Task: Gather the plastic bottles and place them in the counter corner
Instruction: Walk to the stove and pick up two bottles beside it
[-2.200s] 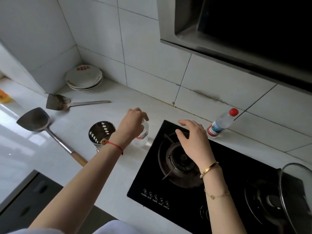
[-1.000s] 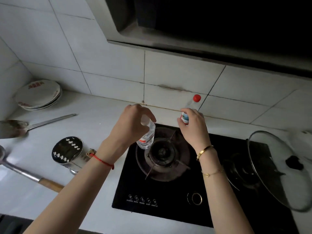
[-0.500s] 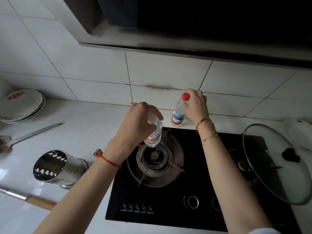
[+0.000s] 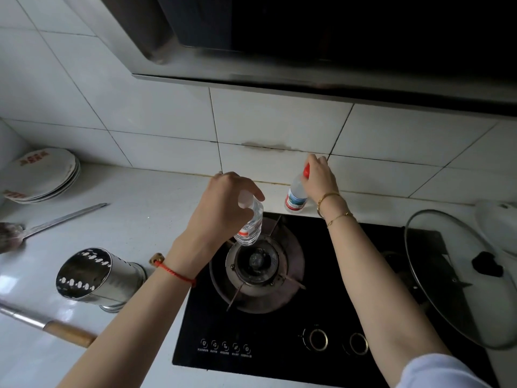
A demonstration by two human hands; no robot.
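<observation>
The left hand (image 4: 223,203) is closed around the top of a small clear bottle (image 4: 250,226), fingers wrapped over its white cap, and holds it in the air, tilted, above the back edge of the left burner (image 4: 256,261) of the black stove (image 4: 279,331). The bottle has a red and white label and hangs clear of the stove top. The right hand (image 4: 319,177) is cupped over the neck of a second bottle (image 4: 295,198), which has a red cap and a blue and white label; the fingers curl around the cap, but whether they grip it tightly cannot be told. This bottle stands upright on the white counter (image 4: 140,214), just behind the stove and close to the tiled wall (image 4: 265,127). The left wrist wears a red string, the right wrist two thin gold bracelets. Just left of the stove, a perforated metal holder (image 4: 92,275) stands on the counter beside the left forearm. Farther left lie a spatula with a wooden handle (image 4: 50,329) and a second metal spatula (image 4: 56,219). A stack of plates (image 4: 39,175) sits near the back left corner of the counter. On the right side of the stove a glass lid (image 4: 458,275) rests tilted over the other burner. A dark range hood (image 4: 307,46) hangs above.
</observation>
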